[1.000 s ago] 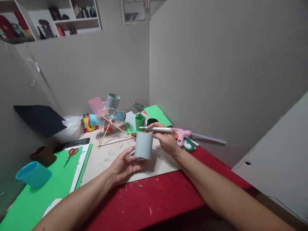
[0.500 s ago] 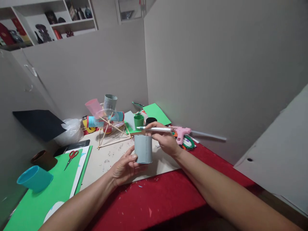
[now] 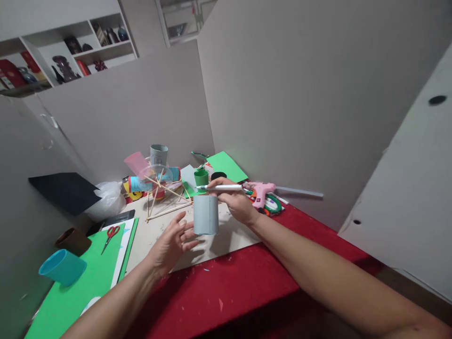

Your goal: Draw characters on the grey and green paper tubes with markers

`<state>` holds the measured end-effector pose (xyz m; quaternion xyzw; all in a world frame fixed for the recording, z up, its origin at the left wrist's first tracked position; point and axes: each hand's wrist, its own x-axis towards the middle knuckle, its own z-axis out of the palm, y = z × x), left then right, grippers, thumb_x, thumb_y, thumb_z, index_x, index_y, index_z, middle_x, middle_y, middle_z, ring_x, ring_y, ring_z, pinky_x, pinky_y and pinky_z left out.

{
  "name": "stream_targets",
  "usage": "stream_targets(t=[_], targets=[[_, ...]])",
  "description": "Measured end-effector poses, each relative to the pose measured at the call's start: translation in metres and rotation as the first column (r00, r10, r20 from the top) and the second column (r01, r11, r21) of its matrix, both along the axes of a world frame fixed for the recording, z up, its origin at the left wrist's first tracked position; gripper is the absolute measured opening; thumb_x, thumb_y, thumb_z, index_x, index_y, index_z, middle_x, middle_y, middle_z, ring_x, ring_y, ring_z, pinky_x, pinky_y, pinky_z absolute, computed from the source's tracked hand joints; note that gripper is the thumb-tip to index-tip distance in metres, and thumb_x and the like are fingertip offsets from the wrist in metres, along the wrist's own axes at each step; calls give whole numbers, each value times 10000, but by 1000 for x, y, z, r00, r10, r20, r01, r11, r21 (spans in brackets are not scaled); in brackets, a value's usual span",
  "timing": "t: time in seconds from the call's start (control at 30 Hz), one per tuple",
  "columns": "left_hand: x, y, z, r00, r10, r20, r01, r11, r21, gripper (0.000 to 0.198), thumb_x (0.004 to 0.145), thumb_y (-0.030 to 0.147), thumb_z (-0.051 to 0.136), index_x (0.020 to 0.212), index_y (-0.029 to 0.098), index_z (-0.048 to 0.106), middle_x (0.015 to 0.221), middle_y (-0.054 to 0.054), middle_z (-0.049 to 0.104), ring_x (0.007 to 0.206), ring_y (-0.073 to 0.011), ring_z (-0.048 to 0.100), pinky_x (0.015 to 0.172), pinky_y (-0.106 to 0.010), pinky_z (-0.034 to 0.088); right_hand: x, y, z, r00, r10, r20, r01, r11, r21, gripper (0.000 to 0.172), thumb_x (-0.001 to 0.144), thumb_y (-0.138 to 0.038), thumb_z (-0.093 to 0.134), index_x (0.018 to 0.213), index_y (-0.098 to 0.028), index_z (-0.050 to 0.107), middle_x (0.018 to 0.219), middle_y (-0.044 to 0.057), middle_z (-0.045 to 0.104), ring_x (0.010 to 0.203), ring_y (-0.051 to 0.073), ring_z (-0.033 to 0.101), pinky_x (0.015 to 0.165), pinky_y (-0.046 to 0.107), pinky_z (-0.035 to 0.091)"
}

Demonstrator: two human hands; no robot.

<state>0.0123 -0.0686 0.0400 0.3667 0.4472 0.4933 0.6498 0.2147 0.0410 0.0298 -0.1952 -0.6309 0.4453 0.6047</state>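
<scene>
A light grey paper cup [image 3: 206, 215] with a vertical seam is held upright above the pale board [image 3: 243, 237]. My right hand [image 3: 237, 203] grips a white pen [image 3: 224, 188], level and pointing left over the cup's rim. Its lower fingers meet the cup's upper right edge and seem to carry it; their exact hold is hidden. Just left of the cup, my left hand [image 3: 171, 242] is open, fingers spread, with fingertips close to the cup's side. Behind stands a stick-built wheel [image 3: 158, 184] bearing pink, grey and blue cups.
Red-handled scissors [image 3: 112, 232] lie on green sheets [image 3: 95, 263] at left, near a blue cup [image 3: 63, 267] and a brown cup [image 3: 73, 241]. A green cup [image 3: 201, 178] stands behind my right hand. A pink glue gun [image 3: 262, 192] lies at right by the wall.
My left hand has let go of the grey cup and opened, drawing slightly left. The cup now stays up by my right hand. The view has tilted a little.
</scene>
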Motion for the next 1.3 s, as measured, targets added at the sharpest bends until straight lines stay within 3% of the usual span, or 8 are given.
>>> stream_targets(t=[0.1,0.23,0.37,0.53,0.63,0.87,1.03,1.3], targets=[[-14,-8,12,979,152,-138,-146,988,52,628,740,320,825,1290,202,546,1276,-129,639,940,-205,693,825,-349,554,0,0,-1,1000,-4,5,4,1000,13,263,689,-167,524,907,-222,661,781,-2,609,737,159,582,660,286,479],[-24,-12,36,901,276,-334,-142,916,375,445,762,375,796,1137,182,654,1236,-94,660,827,-146,678,772,-290,541,-2,-4,-2,999,11,42,-13,999,46,260,686,-159,524,904,-218,654,758,-5,608,722,160,576,669,292,474],[-15,-5,57,777,232,-584,150,834,531,343,832,385,714,1108,186,677,1021,-57,708,679,-116,622,677,-271,504,-7,-10,0,996,38,84,-46,994,101,238,677,-153,541,875,-212,660,707,-13,619,693,156,583,663,285,473],[5,11,65,456,140,-879,532,749,395,315,903,355,617,1158,179,674,734,-1,643,615,-122,538,582,-244,407,-7,-16,4,994,33,107,-48,988,149,217,681,-154,538,839,-207,676,722,-3,663,672,147,604,633,270,483],[11,20,62,351,119,-929,619,714,326,263,937,391,555,899,162,680,710,1,615,608,-112,509,563,-230,395,-5,-16,4,995,16,94,-29,990,140,219,689,-158,542,847,-208,686,718,-7,675,668,144,624,637,270,496],[4,34,61,13,294,-956,498,827,261,314,939,335,525,676,178,591,601,6,552,566,-126,488,551,-255,334,-4,-7,-2,997,-81,-12,81,996,21,276,761,-183,544,1021,-230,626,875,19,750,925,198,727,855,358,545],[4,40,51,-193,316,-929,377,898,227,277,909,269,537,704,175,699,671,-67,665,657,-203,595,626,-305,377,-7,-6,-7,987,-162,-6,162,986,-43,214,779,-208,581,985,-222,636,851,25,758,845,189,722,773,334,538],[13,42,46,-224,307,-925,375,903,209,237,908,287,578,941,178,786,857,-115,773,723,-238,675,680,-336,469,-12,-12,-10,987,-153,47,154,988,-27,208,781,-231,602,983,-207,645,827,30,755,840,199,731,721,324,558]])
